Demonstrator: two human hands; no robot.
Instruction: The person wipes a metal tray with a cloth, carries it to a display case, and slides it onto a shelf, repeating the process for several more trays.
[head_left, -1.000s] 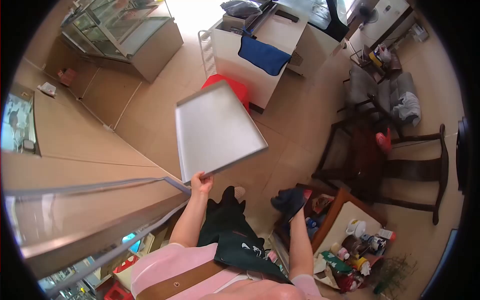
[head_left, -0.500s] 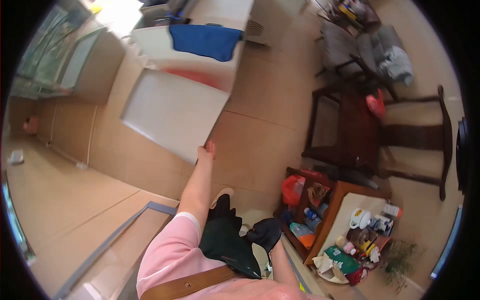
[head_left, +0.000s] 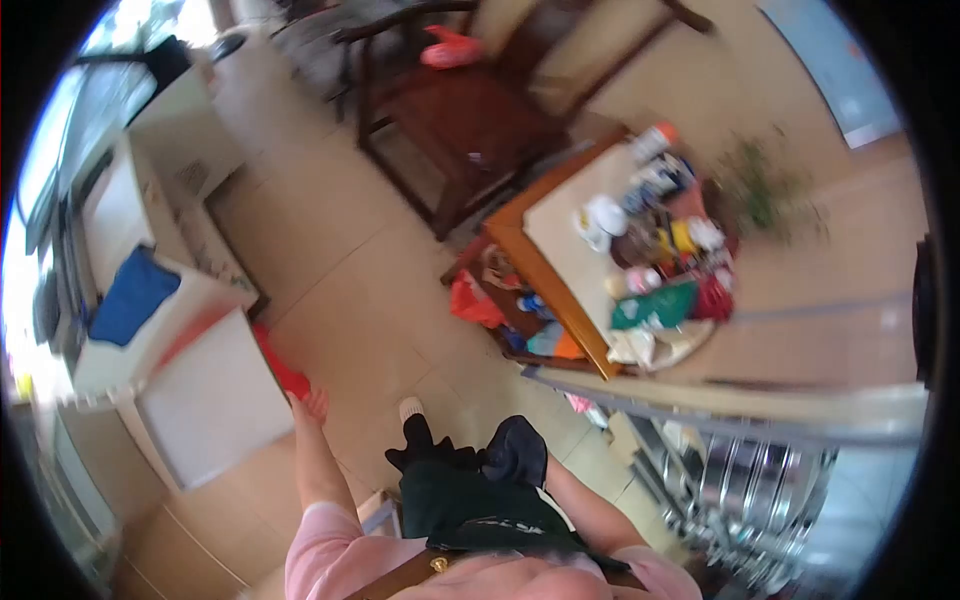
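Tray (head_left: 215, 405) extends leftward from our left hand (head_left: 312, 406), clamped on its edge; dark cloth (head_left: 518, 455) covers our farther right hand, whose grip we cannot tell.

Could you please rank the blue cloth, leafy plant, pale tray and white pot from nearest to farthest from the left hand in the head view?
1. Tray, held in the left hand.
2. Blue cloth, left, on the counter.
3. White pot, right.
4. Leafy plant, farther right.
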